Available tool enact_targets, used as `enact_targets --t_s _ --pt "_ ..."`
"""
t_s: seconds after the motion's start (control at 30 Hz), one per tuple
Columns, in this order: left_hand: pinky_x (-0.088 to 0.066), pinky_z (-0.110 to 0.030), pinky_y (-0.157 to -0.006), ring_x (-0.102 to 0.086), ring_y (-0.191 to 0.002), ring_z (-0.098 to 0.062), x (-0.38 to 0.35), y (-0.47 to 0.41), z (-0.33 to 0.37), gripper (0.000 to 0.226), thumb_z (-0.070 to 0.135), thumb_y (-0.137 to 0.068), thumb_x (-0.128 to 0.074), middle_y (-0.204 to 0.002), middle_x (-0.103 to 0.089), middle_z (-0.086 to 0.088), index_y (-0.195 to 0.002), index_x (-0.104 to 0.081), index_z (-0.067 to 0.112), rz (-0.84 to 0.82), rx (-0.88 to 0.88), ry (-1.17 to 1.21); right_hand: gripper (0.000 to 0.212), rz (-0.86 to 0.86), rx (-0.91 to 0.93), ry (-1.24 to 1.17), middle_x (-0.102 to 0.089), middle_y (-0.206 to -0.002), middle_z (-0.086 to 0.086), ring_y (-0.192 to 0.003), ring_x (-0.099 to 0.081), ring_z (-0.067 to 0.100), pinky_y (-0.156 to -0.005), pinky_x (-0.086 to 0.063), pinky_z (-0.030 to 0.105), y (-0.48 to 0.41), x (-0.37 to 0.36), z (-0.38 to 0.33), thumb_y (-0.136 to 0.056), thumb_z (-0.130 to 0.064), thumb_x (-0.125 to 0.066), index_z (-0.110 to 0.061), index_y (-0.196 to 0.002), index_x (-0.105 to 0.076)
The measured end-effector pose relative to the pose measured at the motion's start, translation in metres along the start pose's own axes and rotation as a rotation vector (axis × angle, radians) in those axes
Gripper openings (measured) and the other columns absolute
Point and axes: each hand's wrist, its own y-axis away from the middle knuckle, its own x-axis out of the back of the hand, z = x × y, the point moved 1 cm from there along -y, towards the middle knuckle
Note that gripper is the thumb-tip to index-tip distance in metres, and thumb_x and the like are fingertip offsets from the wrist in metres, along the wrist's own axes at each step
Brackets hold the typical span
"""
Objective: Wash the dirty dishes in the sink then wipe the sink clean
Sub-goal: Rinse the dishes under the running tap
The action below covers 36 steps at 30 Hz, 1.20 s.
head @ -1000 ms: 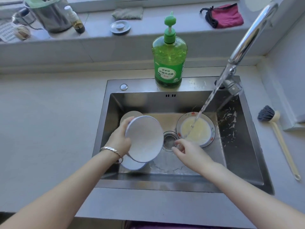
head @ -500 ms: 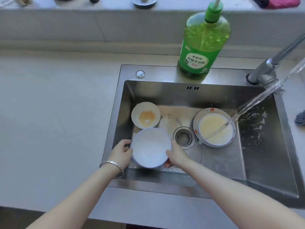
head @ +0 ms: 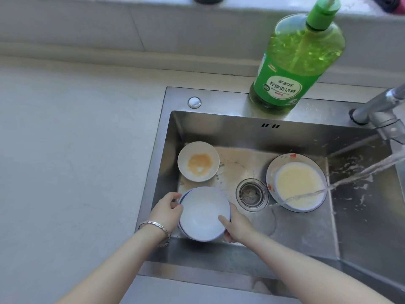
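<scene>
White with a thin blue rim, the round ceramic bowl (head: 203, 212) at the lower middle of the frame looks clean inside, and it seems to be the only piece so far washed; a second blue edge under it may be another bowl nested there, though I cannot be sure. Just beyond it, the floor of the stainless steel sink (head: 219, 128) is filmed with brownish residue around the round metal drain strainer (head: 252, 194), so the wiping is not yet begun. Further back to the left sits a small white saucer with an orange stain (head: 198, 164), and to the right a patterned bowl full of pale yellow liquid (head: 271, 172), with the water stream (head: 361, 172) from the chrome tap (head: 377, 110) landing at its near edge. A green bottle of dish soap (head: 293, 66) stands on the back ledge. The left hand (head: 167, 210) curls round the bowl's left rim; the right hand (head: 237, 224) cups its right side, thumb across the rim.
</scene>
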Motion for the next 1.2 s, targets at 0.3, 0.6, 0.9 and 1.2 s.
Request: enact_targets --t_s 0.3,0.6,0.9,1.2 --pt "-0.038 -0.022 -0.072 -0.057 -0.083 -0.014 -0.003 -0.033 0.005 0.036 0.013 -0.089 -0.048 -0.087 -0.061 0.005 -0.124 -0.052 0.02 0.011 -0.041 -0.049 0.045 0.179 -0.029 -0.09 -0.061 -0.117 0.02 -0.088 -0.061 0.031 -0.075 -0.052 0.036 -0.105 0.039 -0.075 -0.096 -0.036 -0.04 -0.01 -0.132 -0.036" --pt "-0.05 -0.028 -0.077 -0.061 -0.082 -0.016 0.003 -0.052 0.001 0.035 0.011 -0.089 -0.048 -0.092 -0.065 -0.002 -0.123 -0.052 0.019 -0.005 -0.044 0.009 0.042 0.28 -0.099 -0.411 -0.059 -0.111 0.012 -0.063 -0.055 0.019 -0.043 -0.05 0.023 -0.122 0.024 -0.073 -0.087 -0.001 -0.036 -0.013 -0.125 -0.048" --pt "-0.053 -0.041 -0.084 -0.063 -0.093 -0.027 -0.012 -0.025 0.053 0.051 0.022 -0.092 -0.052 -0.094 -0.061 -0.003 -0.139 -0.034 0.018 -0.02 -0.097 0.118 0.03 0.315 0.009 -0.73 -0.061 -0.086 0.013 -0.056 -0.063 0.024 -0.041 -0.05 0.025 0.007 0.085 -0.056 -0.087 0.005 -0.035 -0.017 -0.102 -0.048" --pt "-0.058 -0.045 -0.069 -0.066 -0.089 -0.029 -0.093 0.05 0.135 0.037 0.024 -0.094 -0.049 -0.118 -0.057 -0.001 -0.122 -0.039 0.045 -0.339 -0.159 0.51 0.021 0.356 0.017 -0.621 -0.064 -0.068 0.013 -0.042 -0.06 0.011 -0.041 -0.049 0.02 0.133 0.159 -0.002 -0.092 -0.003 -0.037 -0.015 -0.108 -0.042"
